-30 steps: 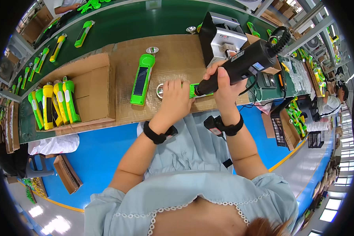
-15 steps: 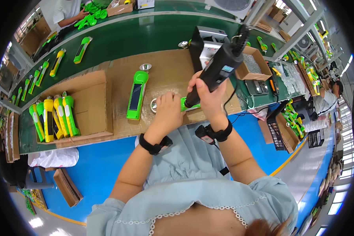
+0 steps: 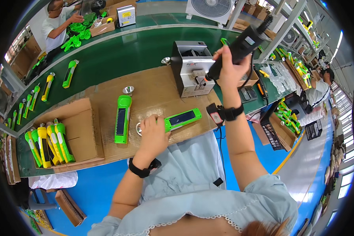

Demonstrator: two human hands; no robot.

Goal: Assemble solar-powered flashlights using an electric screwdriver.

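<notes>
At eight o'clock the left hand [image 3: 154,135] is grasping the torch [image 3: 183,118]; at two, the right hand [image 3: 231,71] is gripping the driver [image 3: 245,45], ideally square to the machine [image 3: 189,88].

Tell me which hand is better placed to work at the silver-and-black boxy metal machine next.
The right hand, I judge: it grips the black cylindrical power driver, whose tip appears close to the machine. The left hand is farther away, holding a green plastic flashlight.
</notes>
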